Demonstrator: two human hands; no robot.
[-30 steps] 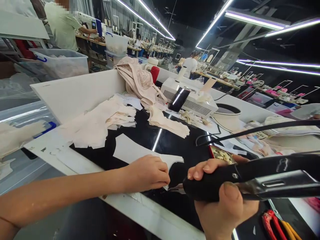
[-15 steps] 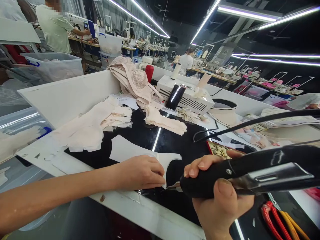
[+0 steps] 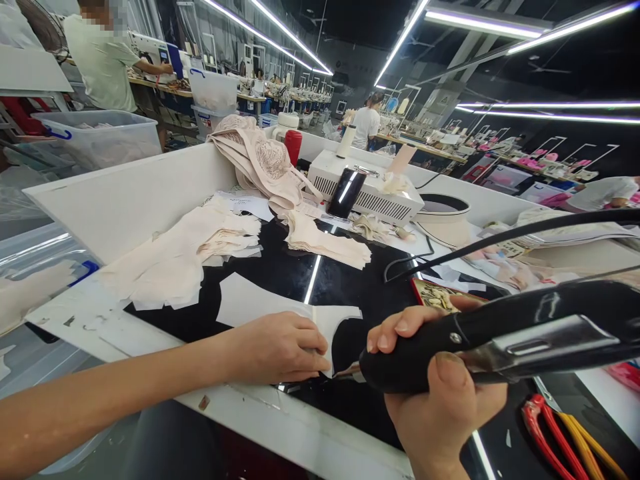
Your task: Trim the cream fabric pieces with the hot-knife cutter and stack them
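On the glossy black work surface point(image 3: 280, 257) lies a white cut piece of fabric point(image 3: 253, 301) with curved edges. My left hand point(image 3: 287, 347) is closed at its near right end, with the fingers bent and pressed together on the edge. In my right hand point(image 3: 445, 400) is a black corded hand tool point(image 3: 480, 333) with a shiny metal lever. My right fingers wrap round its body, and the thumb lies along its side. Its thin metal tip point(image 3: 347, 371) points left and sits right beside the fabric's lower corner, close to my left fingertips. Whether it touches the fabric I cannot tell.
Stacks of pale fabric pieces point(image 3: 175, 257) lie to the left and a smaller stack point(image 3: 327, 240) behind. Beige bras point(image 3: 260, 157), a white vented box point(image 3: 370, 183) and a black cylinder point(image 3: 346, 193) stand farther back. Red-and-yellow-handled tools point(image 3: 550, 427) lie right. The tool's cord point(image 3: 520, 233) crosses at right.
My view has shifted slightly, so the background sits a little farther left. Both hands keep nearly the same place and hold, and the tool's tip stays at the fabric's corner.
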